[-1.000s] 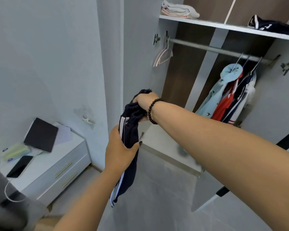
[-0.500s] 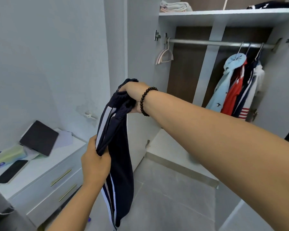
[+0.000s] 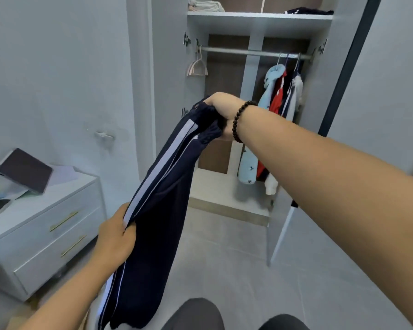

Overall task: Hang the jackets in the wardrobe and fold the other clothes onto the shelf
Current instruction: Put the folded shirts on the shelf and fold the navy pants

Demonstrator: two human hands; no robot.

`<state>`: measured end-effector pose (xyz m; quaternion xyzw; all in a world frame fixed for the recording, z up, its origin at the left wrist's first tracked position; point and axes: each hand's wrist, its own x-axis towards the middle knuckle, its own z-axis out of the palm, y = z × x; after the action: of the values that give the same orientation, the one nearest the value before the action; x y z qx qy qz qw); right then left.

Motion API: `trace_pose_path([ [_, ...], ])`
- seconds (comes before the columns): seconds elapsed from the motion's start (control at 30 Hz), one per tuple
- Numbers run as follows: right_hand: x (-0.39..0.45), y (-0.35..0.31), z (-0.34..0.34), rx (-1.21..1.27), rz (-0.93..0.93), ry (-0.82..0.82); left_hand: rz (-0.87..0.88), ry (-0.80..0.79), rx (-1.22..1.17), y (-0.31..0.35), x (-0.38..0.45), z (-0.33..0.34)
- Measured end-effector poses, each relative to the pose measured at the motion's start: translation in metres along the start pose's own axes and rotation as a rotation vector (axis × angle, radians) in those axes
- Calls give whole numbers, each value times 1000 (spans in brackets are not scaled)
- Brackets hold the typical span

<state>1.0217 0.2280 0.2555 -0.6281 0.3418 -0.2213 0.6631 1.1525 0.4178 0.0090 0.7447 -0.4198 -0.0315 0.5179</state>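
**foldnoob:** ok so where am I at, and how do I not botch this fold?

**closet_gremlin:** You've got the navy track pants (image 3: 162, 198) stretched in the air in front of the open wardrobe (image 3: 260, 25). Your right hand (image 3: 221, 115) is curled tight round the bunched waistband up top, and your left hand (image 3: 116, 234) is pinching the side with the white stripe lower down, fingers closed on the fabric. The rest hangs loose toward your knees. Jackets (image 3: 281, 96) are already on the rail (image 3: 253, 53), so I'd guess this is one of the fold-and-shelf pieces.

**foldnoob:** so just double it over?

**closet_gremlin:** First I'd pull it taut between both hands so the legs line up, using that stripe as your edge guide. The waistband looks scrunched in your fist, so spread it flatter or the fold probably comes out lumpy. Then bring the low end up to the waistband and halve it again. The shelf (image 3: 260, 15) already has a pale folded pile (image 3: 205, 5) on the left and a dark one (image 3: 308, 11) on the right, so aim for the gap between.
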Motion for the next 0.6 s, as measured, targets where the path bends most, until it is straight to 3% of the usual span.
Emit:
trace_pose_path([
  [0.1, -36, 18, -38, 7, 1, 3, 89, -143, -25, 17, -33, 13],
  [0.27, -100, 64, -102, 57, 80, 180, 169, -384, -165, 56, -96, 67],
  [0.4, -159, 87, -158, -104, 146, 368, 187, -645, -240, 82, -143, 123],
  [0.6, -242, 109, -219, -227, 254, 504, 266, -916, -308, 133, -199, 160],
])
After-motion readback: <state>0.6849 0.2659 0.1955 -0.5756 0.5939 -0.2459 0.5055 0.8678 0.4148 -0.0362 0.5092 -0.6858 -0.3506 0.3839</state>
